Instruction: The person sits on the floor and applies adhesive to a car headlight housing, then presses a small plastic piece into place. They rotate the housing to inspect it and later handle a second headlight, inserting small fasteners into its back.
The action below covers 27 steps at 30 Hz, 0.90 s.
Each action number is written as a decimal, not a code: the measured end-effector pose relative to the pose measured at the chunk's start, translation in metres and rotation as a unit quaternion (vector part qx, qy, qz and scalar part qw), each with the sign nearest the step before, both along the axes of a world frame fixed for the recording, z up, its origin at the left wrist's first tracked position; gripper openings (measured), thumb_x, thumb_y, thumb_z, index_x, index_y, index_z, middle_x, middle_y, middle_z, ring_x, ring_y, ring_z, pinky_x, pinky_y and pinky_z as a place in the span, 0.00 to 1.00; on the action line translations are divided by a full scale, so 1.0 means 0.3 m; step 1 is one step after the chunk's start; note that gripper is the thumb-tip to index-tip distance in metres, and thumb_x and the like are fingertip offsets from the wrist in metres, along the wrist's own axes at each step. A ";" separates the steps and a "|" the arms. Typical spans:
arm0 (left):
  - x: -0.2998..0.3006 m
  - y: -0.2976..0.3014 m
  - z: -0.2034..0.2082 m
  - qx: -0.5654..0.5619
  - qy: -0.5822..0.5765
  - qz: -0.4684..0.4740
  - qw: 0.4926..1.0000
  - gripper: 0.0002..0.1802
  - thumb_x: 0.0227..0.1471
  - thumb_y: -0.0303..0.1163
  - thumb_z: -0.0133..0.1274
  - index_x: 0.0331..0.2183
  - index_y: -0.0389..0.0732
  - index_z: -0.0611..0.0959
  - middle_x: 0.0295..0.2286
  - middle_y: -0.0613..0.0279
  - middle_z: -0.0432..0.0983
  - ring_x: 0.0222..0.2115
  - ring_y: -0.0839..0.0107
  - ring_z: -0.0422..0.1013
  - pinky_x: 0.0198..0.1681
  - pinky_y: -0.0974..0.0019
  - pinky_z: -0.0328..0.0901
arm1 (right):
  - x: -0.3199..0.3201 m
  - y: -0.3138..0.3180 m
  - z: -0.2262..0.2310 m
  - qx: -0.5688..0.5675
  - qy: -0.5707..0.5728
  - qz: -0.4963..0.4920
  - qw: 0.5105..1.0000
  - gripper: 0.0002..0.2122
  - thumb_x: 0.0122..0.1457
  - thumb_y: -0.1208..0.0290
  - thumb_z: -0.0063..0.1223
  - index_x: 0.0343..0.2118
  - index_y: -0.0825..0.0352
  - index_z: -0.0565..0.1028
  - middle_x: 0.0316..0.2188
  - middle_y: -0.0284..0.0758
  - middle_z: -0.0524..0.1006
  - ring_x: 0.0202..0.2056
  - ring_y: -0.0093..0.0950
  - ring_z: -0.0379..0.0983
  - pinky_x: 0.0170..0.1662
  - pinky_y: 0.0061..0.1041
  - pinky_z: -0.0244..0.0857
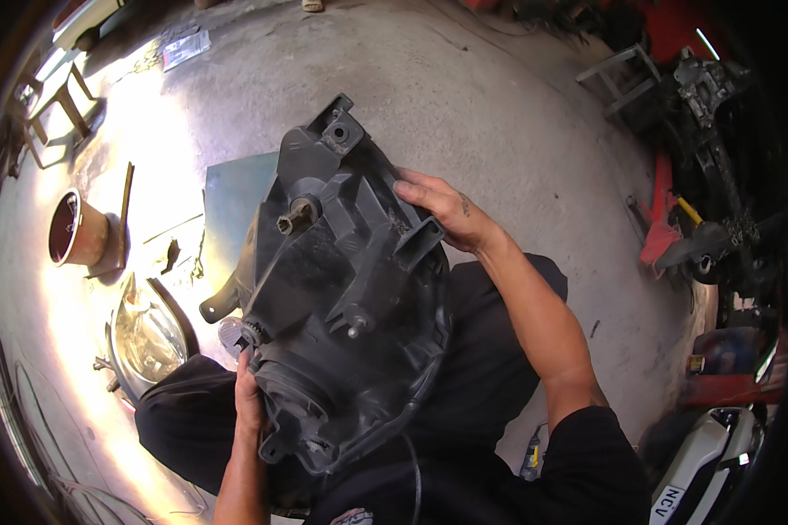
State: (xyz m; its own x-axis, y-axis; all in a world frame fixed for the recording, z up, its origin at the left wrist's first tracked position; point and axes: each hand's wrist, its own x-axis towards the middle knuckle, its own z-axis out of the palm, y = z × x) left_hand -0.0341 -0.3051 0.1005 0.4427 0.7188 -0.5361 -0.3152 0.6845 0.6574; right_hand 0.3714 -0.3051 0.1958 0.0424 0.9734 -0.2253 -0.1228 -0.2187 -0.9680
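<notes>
A black car headlight housing (350, 289) is held up over my lap, its ribbed back side facing me. Mounting tabs stick out at its top and left edges, and a brown bulb socket (298, 216) sits in its upper part. My right hand (451, 210) grips the upper right edge, thumb on the back and the other fingers partly hidden behind. At the lower left edge my left hand (248, 398) is closed on the housing, most of its fingers out of sight. Another headlight (153, 337) with a clear lens lies on the floor beside my left knee.
A reddish-brown bucket (83, 232) and a wooden stool (61, 114) stand to the left. A flat grey sheet (236, 192) lies beyond the housing. On the right are a red jack (661, 219), dark machine parts (709, 87) and a silver-and-black car trim piece (705, 468).
</notes>
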 end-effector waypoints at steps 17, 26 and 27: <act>-0.094 0.013 -0.196 -0.034 0.017 -0.062 0.997 0.24 0.67 0.49 0.46 0.49 0.38 0.79 0.42 0.57 0.81 0.41 0.64 0.78 0.47 0.60 0.74 | -0.036 -0.063 0.004 0.069 -0.082 -0.031 0.994 0.36 0.65 0.56 0.54 0.70 0.74 0.59 0.59 0.42 0.72 0.61 0.32 0.66 0.66 0.29 0.56; -0.071 0.047 -0.184 0.068 0.017 -0.057 0.996 0.29 0.69 0.53 0.45 0.53 0.36 0.79 0.44 0.58 0.81 0.43 0.64 0.78 0.49 0.60 0.72 | -0.028 -0.076 -0.069 0.037 -0.040 -0.082 0.995 0.37 0.64 0.60 0.55 0.71 0.75 0.57 0.62 0.44 0.70 0.62 0.31 0.65 0.65 0.28 0.56; -0.057 0.069 -0.181 0.105 0.060 -0.032 0.992 0.30 0.69 0.54 0.45 0.54 0.36 0.78 0.46 0.57 0.81 0.45 0.64 0.77 0.50 0.60 0.72 | -0.021 -0.079 -0.076 0.036 -0.014 -0.096 0.995 0.36 0.64 0.60 0.54 0.70 0.74 0.59 0.60 0.43 0.71 0.62 0.31 0.65 0.64 0.27 0.57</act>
